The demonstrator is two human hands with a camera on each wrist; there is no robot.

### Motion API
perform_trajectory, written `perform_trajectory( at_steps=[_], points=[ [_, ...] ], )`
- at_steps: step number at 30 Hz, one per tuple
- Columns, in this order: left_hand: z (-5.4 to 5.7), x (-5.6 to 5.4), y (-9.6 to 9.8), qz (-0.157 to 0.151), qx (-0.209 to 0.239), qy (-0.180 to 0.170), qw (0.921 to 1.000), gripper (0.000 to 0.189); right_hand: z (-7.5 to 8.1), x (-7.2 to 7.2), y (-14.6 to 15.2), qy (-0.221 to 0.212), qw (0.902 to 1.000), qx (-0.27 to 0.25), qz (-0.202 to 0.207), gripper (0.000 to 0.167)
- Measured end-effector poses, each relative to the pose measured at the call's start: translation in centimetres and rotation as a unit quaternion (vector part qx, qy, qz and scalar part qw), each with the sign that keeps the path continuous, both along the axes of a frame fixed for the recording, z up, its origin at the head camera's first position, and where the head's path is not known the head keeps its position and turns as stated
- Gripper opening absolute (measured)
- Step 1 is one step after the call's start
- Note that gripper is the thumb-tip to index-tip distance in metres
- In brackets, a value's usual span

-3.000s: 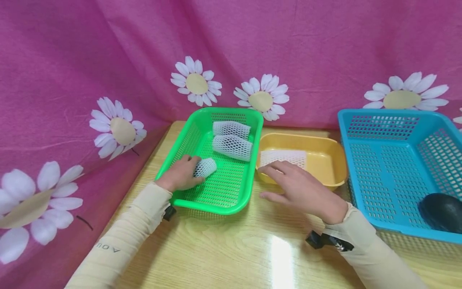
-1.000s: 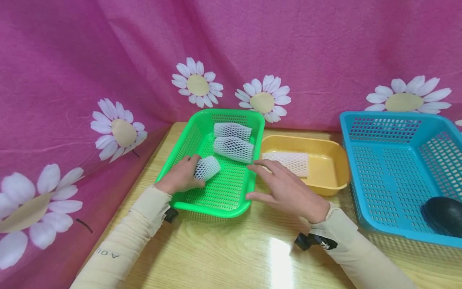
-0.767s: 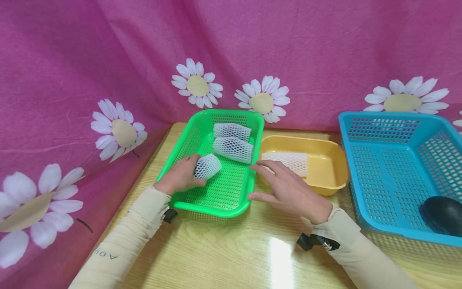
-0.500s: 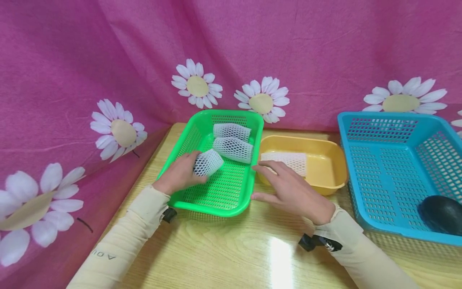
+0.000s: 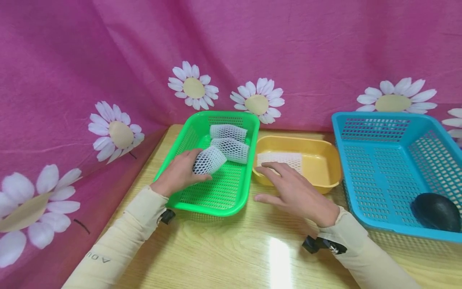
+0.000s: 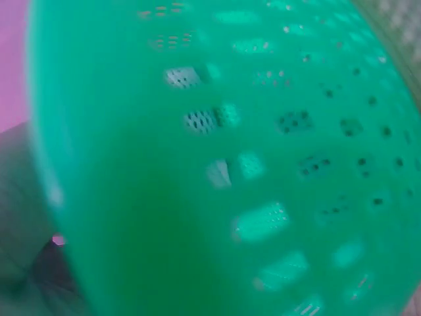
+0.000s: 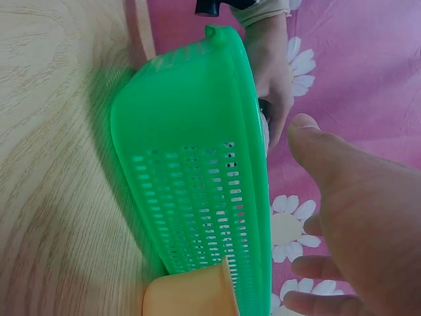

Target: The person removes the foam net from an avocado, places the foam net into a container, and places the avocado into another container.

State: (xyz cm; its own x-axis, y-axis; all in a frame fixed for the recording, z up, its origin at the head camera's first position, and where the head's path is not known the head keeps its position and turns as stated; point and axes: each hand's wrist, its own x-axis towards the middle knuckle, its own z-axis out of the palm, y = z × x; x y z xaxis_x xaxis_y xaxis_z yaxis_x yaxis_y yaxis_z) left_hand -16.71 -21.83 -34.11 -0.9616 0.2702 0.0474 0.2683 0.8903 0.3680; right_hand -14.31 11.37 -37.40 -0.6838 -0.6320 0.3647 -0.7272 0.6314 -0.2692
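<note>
Left hand (image 5: pixel 180 170) is grasping the held net (image 5: pixel 210 159), fingers and thumb closing on opposite sides of it, within the green basket (image 5: pixel 220 211); whether the net is touching the basket floor cannot be told. Something dark is showing through its mesh. The left wrist view is giving mostly basket wall, blurred, and is adding little about the grip. Right hand (image 5: pixel 297 190) is hovering by the near edge of the yellow tray (image 5: pixel 319 166), its fingers loosely extended, thumb standing apart, gripping nothing.

Progress, as judged from the layout: the far net (image 5: pixel 228 131) and the middle net (image 5: pixel 231 150) are lying side by side in the green basket, seemingly placed; the held net is apparently being placed as a third and is not yet released. Seemingly left over, a flat net (image 5: pixel 288 159) is lying unused in the tray, and a dark object (image 5: pixel 436 212) is resting bare in the near right part of the blue basket (image 5: pixel 371 160).

Counts: four nets are showing, three in the green basket and one in the tray. One bare dark object is showing. Two baskets and one tray are standing on one table (image 5: pixel 231 249), the tray sitting between the baskets.
</note>
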Motion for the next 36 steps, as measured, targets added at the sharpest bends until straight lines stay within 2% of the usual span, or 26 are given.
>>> perform_trajectory(
  at_steps=[11,21,27,36],
  points=[
    [0.6,0.1,1.3,-0.016,0.006,0.018,0.9997,0.086,0.2,0.4,0.9,0.007,0.9999,0.004,-0.007,0.075],
    [1.6,0.8,2.7,-0.038,0.008,0.031,0.9987,0.087,0.4,0.7,1.8,0.009,0.9999,0.01,-0.011,0.076],
    [1.7,1.1,3.2,-0.057,0.022,0.037,0.9975,0.086,0.7,0.9,2.1,0.009,0.9997,0.02,-0.014,0.077],
    [1.6,1.1,3.6,-0.085,0.018,0.052,0.9948,0.084,0.7,1.3,2.4,0.014,0.9995,0.025,-0.016,0.076]
  ],
)
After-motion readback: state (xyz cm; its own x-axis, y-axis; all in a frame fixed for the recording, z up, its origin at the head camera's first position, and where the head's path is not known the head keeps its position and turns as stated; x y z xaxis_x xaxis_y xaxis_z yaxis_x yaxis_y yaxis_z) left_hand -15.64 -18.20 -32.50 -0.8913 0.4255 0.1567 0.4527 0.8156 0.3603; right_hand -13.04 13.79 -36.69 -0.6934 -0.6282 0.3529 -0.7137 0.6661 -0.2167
